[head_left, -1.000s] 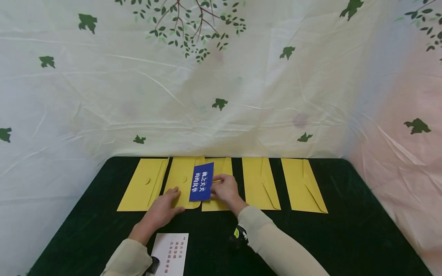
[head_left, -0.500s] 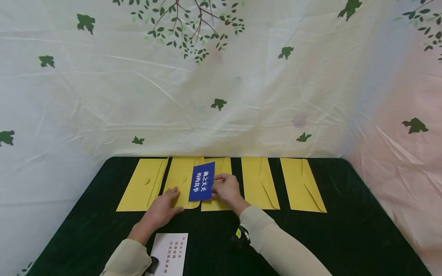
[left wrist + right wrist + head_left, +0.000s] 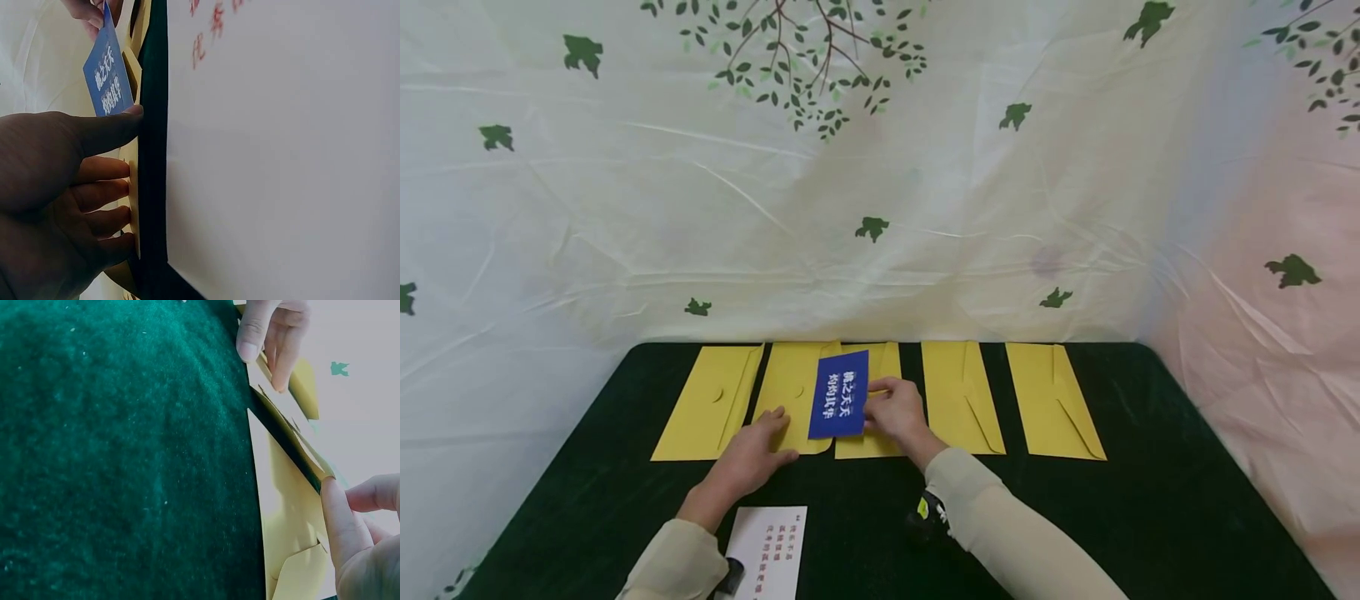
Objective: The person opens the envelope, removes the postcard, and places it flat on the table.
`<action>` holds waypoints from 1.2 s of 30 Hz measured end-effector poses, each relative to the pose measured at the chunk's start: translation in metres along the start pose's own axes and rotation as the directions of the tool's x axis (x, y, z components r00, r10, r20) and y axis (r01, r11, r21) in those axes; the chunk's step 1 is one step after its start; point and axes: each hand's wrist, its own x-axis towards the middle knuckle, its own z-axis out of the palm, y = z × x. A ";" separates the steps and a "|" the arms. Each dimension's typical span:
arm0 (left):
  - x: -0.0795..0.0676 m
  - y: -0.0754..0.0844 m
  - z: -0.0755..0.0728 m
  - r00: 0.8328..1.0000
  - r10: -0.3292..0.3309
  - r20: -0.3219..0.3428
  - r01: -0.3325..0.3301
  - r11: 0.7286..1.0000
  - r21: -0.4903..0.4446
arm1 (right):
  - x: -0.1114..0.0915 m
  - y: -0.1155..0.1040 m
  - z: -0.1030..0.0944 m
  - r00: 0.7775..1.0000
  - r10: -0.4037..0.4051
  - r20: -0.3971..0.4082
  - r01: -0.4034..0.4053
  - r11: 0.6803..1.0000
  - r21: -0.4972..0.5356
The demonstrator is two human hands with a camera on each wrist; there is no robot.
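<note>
A blue card (image 3: pixel 838 394) with white characters stands out over the right side of the second yellow envelope (image 3: pixel 782 392) from the left. Its left part appears to be inside that envelope. My right hand (image 3: pixel 897 414) pinches the card's right edge between thumb and fingers. My left hand (image 3: pixel 756 450) rests on the lower left of the same envelope, fingers extended. The left wrist view shows the left fingertips on the envelope's edge and the blue card (image 3: pixel 109 78) beyond the thumb. From the right wrist, the right hand (image 3: pixel 369 537) grips at a thin edge, the card face hidden.
More yellow envelopes lie in a row: one at the left (image 3: pixel 703 408), one under the card's right side (image 3: pixel 865 448), two to the right (image 3: pixel 962 408). A white card (image 3: pixel 771 542) with red characters lies near the left forearm on the dark green tablecloth (image 3: pixel 1150 517).
My right hand has moved slightly right with the blue card, and more of the card's left side now shows. The left hand stays on the envelope.
</note>
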 end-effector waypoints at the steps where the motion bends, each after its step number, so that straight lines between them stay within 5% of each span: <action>1: -0.001 0.000 0.000 1.000 0.000 0.000 0.000 1.000 -0.003 | -0.001 0.000 -0.001 1.000 -0.001 0.001 0.001 1.000 -0.005; 15: -0.014 0.007 0.004 1.000 -0.017 0.007 0.017 1.000 -0.008 | -0.017 0.005 -0.014 0.999 -0.020 0.033 0.019 1.000 0.014; 36: -0.044 0.017 0.009 0.999 0.037 -0.023 -0.036 0.999 0.035 | -0.059 0.029 -0.043 0.978 -0.067 0.197 0.046 0.993 0.109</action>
